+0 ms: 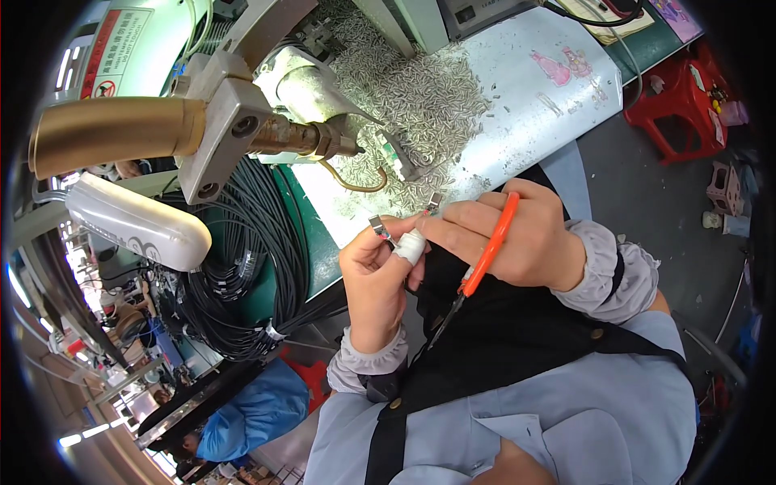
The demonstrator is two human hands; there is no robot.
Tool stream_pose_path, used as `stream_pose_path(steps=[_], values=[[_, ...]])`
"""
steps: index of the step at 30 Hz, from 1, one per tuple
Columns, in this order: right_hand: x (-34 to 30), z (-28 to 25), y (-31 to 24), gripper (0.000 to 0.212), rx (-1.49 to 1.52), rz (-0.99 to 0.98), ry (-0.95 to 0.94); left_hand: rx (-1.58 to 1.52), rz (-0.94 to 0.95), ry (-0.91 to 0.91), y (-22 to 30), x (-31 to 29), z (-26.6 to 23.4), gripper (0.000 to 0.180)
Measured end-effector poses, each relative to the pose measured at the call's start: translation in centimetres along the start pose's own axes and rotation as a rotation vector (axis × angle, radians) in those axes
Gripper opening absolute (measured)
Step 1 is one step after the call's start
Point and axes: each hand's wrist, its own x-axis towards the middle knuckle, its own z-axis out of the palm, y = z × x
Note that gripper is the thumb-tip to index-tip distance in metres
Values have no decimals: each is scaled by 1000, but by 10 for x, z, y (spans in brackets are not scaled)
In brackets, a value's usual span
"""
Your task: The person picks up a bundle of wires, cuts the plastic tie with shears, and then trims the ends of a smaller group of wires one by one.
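My left hand [374, 279] is closed, its thumb wrapped in white tape [410, 246]. A small silver metal connector [377, 225] sticks up from its fingertips. Close against it, my right hand [517, 238] pinches with thumb and forefinger near a second small metal connector [435, 200]. Tucked through the right hand is a hand tool with an orange handle [491, 246]; its narrow dark tip points down toward my apron, and whether it is pliers or scissors I cannot tell. Both hands are just in front of the metal work plate [525, 105].
Many short metal pieces [428, 97] lie heaped on the plate. Above them reaches a machine arm with a clamp block [226, 129] and nozzle. A white lamp [137, 226] and coiled black cables [250, 259] are left; a red stool [675, 105] stands right. A person in blue [255, 412] sits lower left.
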Motion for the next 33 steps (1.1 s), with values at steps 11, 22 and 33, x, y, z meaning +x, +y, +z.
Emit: stream_pose_path(steps=[11, 22, 33], values=[[-10, 22, -11, 9, 986, 686, -19, 250, 261, 206, -7, 0, 20, 31], [-10, 30, -19, 8, 679, 499, 96, 775, 653, 251, -19, -2, 15, 28], [-8, 30, -27, 5, 897, 606, 141, 878, 713, 208, -15, -5, 16, 27]])
